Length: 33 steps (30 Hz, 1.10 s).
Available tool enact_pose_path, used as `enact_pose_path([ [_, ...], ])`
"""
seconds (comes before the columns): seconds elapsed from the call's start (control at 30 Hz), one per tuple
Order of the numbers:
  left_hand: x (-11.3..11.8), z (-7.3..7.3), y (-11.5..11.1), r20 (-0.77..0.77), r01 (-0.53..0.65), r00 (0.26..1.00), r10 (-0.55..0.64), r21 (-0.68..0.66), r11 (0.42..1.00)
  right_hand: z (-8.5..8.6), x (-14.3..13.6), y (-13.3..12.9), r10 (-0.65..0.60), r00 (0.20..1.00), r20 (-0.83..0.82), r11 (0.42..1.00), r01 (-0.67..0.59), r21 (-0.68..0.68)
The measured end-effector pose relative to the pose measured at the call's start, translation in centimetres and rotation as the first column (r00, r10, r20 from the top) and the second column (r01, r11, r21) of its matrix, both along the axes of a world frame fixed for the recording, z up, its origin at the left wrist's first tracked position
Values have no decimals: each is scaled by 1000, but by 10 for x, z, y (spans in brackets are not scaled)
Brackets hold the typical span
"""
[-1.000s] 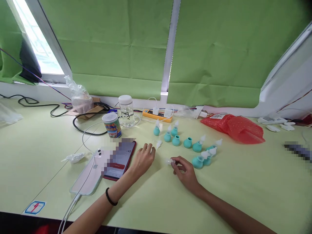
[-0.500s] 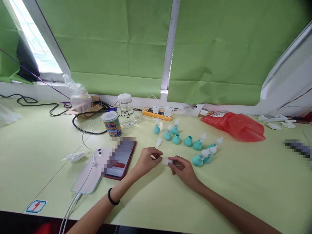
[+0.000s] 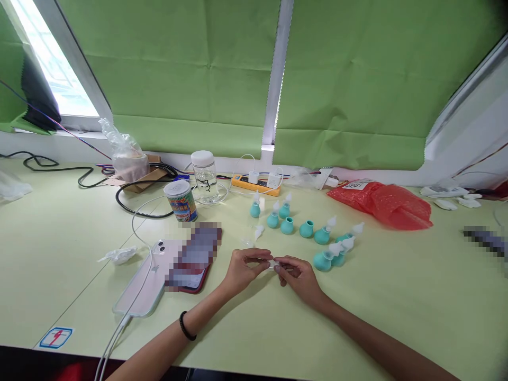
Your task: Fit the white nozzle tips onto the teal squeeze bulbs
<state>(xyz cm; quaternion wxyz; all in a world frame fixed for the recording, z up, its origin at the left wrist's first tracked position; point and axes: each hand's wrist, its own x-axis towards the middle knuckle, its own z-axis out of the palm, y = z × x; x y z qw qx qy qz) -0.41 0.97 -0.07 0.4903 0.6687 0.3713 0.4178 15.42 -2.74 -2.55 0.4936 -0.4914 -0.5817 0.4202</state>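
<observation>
Both hands meet low over the table [image 3: 357, 317]: the left hand [image 3: 242, 270] and right hand [image 3: 299, 275] each pinch an end of one small clear nozzle piece [image 3: 273, 262], fingertips closed on it. Behind them stand what look like nine teal bulbs [image 3: 322, 260], seven capped white, one loose white tip [image 3: 259, 231], and two phones [image 3: 148, 280].

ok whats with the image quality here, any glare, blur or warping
Head view: the window at upper left is blown out white; the phone screen and a patch at the right edge are pixelated; straight lines bow towards the corners; soft shadows lie under the left hand and right hand; the small clear piece pinched between them is too faint to make out.
</observation>
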Motion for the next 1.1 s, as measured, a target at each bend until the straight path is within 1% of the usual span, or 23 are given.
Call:
enact_pose_path([
  [0.1, 1, 1, -2, -23, -17, 1000, 18, 43, 999, 2, -1, 0, 9, 1000, 11, 1000, -9, 19],
  [0.2, 0, 2, -2, -77, -25, 996, 34, 118, 993, 3, -1, 0, 11, 1000, 11, 1000, -11, 23],
  [0.33, -1, -2, -3, -122, 23, 993, 4, 216, 976, 3, -1, -1, 1, 1000, -6, 1000, -1, 11],
  [0.4, -2, -6, -3, -140, 57, 990, -14, 310, 949, 2, 0, 0, -5, 1000, -16, 1000, 5, 0],
  [0.47, -2, -9, -4, -178, 90, 984, -14, 423, 902, 2, 0, 0, -7, 1000, -22, 1000, 7, -19],
  [0.5, -2, -10, -4, -202, 108, 979, -14, 463, 880, 1, 1, 1, -8, 1000, -24, 1000, 7, -28],
  [0.57, -2, -12, -4, -244, 151, 969, -29, 501, 852, 0, 1, 1, -7, 1000, -29, 999, 6, -47],
  [0.63, -2, -12, -3, -274, 194, 960, -57, 503, 843, -1, 2, 2, -7, 999, -40, 998, 4, -61],
  [0.7, -2, -12, -4, -291, 211, 954, -67, 498, 841, 0, 2, 2, -5, 999, -52, 998, 1, -69],
  [0.83, 1, -10, -7, -297, 165, 955, -22, 466, 869, 2, 1, 2, -7, 996, -85, 997, 1, -74],
  [0.97, 4, -9, -10, -279, 131, 960, 3, 461, 878, 2, 1, 1, -3, 996, -94, 998, -2, -58],
  [1.1, 5, -5, -14, -266, 102, 964, -1, 368, 924, 3, 1, 0, -17, 996, -91, 999, 12, -51],
])
